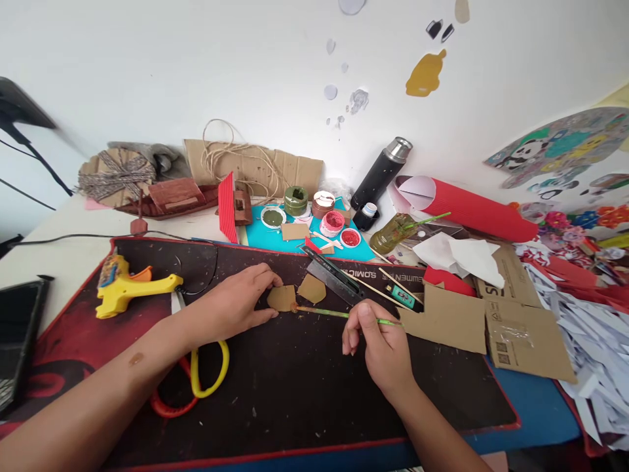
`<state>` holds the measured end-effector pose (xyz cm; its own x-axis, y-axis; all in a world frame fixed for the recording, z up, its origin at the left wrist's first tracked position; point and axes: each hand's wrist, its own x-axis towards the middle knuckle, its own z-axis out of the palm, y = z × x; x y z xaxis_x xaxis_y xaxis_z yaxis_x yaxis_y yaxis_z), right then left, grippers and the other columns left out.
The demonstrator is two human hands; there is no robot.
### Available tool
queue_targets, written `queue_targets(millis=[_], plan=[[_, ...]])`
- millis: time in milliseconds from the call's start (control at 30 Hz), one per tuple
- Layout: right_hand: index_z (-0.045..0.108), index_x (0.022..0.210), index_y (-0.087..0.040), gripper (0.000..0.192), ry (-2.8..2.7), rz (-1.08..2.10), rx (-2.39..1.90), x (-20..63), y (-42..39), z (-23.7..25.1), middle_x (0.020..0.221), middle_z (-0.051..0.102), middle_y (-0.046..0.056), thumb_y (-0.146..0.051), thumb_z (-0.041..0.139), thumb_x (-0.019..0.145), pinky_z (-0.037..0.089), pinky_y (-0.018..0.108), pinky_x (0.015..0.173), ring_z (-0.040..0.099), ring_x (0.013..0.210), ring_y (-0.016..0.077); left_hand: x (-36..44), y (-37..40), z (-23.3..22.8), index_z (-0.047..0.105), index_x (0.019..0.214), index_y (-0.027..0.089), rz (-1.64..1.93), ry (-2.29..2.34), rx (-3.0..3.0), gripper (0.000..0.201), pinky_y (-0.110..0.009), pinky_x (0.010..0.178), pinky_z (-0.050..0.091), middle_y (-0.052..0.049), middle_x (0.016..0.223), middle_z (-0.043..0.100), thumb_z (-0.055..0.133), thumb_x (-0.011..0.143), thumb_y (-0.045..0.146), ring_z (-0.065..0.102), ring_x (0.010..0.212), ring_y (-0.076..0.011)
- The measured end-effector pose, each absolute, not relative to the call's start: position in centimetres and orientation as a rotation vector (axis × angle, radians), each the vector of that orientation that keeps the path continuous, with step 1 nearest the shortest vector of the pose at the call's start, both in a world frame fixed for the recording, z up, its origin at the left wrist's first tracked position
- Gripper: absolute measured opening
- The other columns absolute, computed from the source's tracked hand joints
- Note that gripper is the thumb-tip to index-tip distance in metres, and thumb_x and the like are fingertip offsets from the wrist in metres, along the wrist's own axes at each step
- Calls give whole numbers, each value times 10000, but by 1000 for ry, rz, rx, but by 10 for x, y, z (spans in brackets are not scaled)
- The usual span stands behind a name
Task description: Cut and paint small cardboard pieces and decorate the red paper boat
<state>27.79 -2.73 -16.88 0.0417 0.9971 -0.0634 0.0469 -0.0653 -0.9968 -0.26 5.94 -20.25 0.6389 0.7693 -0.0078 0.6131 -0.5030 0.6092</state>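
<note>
My right hand [378, 341] is closed around the green handle of a thin paintbrush [324, 313]. Its brown-stained tip meets the right edge of a small cardboard piece [282, 299]. With thumb and fingers, my left hand [236, 301] grips that piece by its left side on the dark mat. A second small cardboard piece [312, 288], cut to a point, lies just to the right. Behind the hands, open paint pots in green [295, 201], brown [323, 204] and red [332, 223] stand on a turquoise sheet [260, 243].
A yellow glue gun [140, 288] and scissors [210, 377] lie on the left. Right of the pieces are a black ruler-like strip [335, 280], a cutter [403, 296] and cardboard sheets [452, 321]. A murky jar [393, 235] and black flask [381, 174] stand behind.
</note>
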Motion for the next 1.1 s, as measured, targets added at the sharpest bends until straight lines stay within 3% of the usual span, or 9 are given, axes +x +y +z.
queue_targets(millis=[400, 1100], plan=[[633, 749, -196, 500, -1194, 1225, -1269, 274, -26, -171, 515, 540, -34, -589, 603, 1056, 436, 225, 451, 603, 444, 135, -2, 60, -200, 587, 1238, 235, 327, 1069, 2275, 322, -383, 982, 528, -78, 1215, 626, 651, 957, 379, 664, 1098, -258], [650, 769, -200, 566, -1146, 1137, -1315, 262, -3, -174, 510, 590, -18, -719, 615, 993, 422, 213, 440, 602, 455, 132, -2, 61, -201, 580, 1234, 230, 297, 1052, 2253, 311, -387, 992, 513, -71, 1218, 599, 673, 950, 316, 635, 1124, -258]])
